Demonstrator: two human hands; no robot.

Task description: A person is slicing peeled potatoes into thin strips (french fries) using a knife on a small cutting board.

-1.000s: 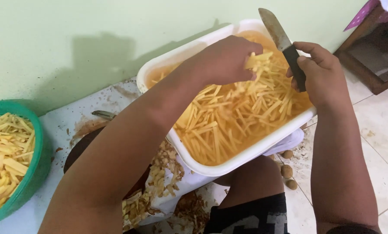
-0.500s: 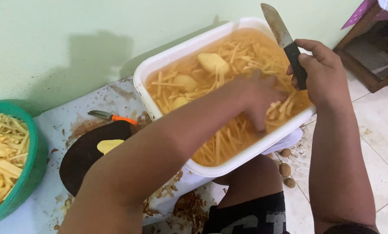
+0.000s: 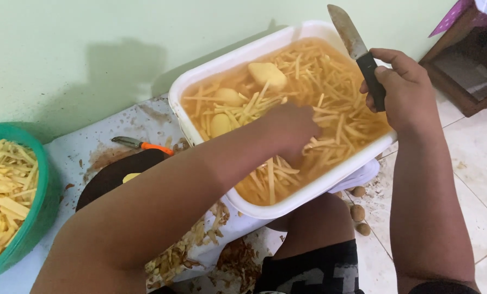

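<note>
A white rectangular tub (image 3: 210,71) holds orange-tinted water, several potato sticks (image 3: 330,109) and three whole peeled potatoes (image 3: 266,73). My left hand (image 3: 289,130) reaches down into the tub among the sticks, fingers dipped in the water; what it grips is hidden. At the tub's right rim, my right hand (image 3: 404,90) is closed on the black handle of a kitchen knife (image 3: 349,32), blade pointing up and away.
A green basket (image 3: 34,218) of cut potato sticks stands at far left. A dark round board (image 3: 118,171) with a potato slice and an orange-handled peeler (image 3: 140,144) lie behind my left arm. Peelings (image 3: 200,245) litter the white sheet. Small brown lumps (image 3: 357,209) sit on the tiled floor.
My left hand dropped from above the pile into the water, and the heaped sticks sank, baring whole potatoes. The right hand with the knife stayed put.
</note>
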